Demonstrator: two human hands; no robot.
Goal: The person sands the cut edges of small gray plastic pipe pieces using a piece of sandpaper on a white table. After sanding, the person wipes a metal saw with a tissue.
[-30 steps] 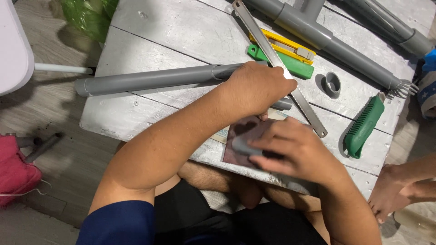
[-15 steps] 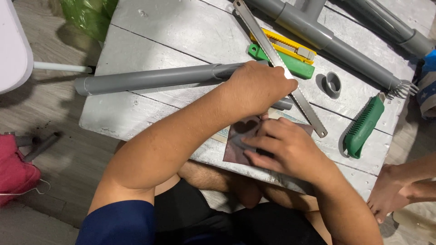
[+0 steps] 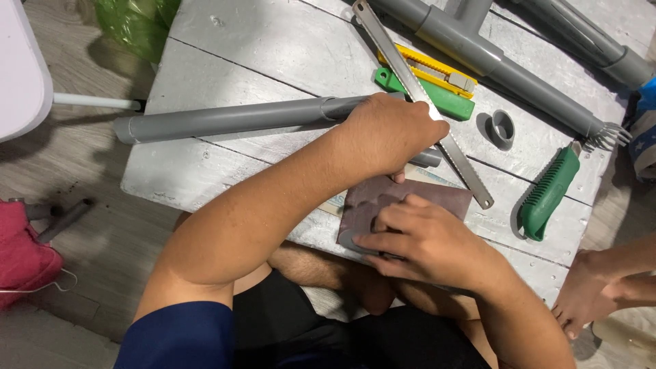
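Grey pipe: a long grey pipe (image 3: 232, 117) lies across the whitewashed wooden table (image 3: 273, 41), its far end under the left hand.
Pink cloth: a pink cloth (image 3: 20, 256) lies on the floor at the far left, well apart from the table.
Green bag: a green plastic bag (image 3: 133, 24) sits off the table's top-left corner; what it holds cannot be told.
Left hand: the left hand (image 3: 393, 133) is curled into a fist over the pipe, gripping it and pressing it to the table, fingertips tucked down toward the sandpaper.
Sandpaper: a brown sheet of sandpaper (image 3: 383, 198) lies flat at the near edge of the table, just below the left hand.
Right hand: the right hand (image 3: 420, 239) lies on the sandpaper with fingers half bent, pinching a small grey piece (image 3: 352, 239) against the sheet; most of that piece is hidden.
Saw blade: a bare metal saw blade (image 3: 424, 102) runs diagonally, passing beside the left hand's knuckles.
Knives: a yellow utility knife (image 3: 437, 72) and a green one (image 3: 444, 102) lie side by side under the blade.
Fitting: a small grey pipe fitting (image 3: 503, 128) stands alone right of them.
Brush: a green-handled wire brush (image 3: 550, 191) lies near the right edge.
Foot: another person's bare foot (image 3: 591, 290) rests on the floor at the right.
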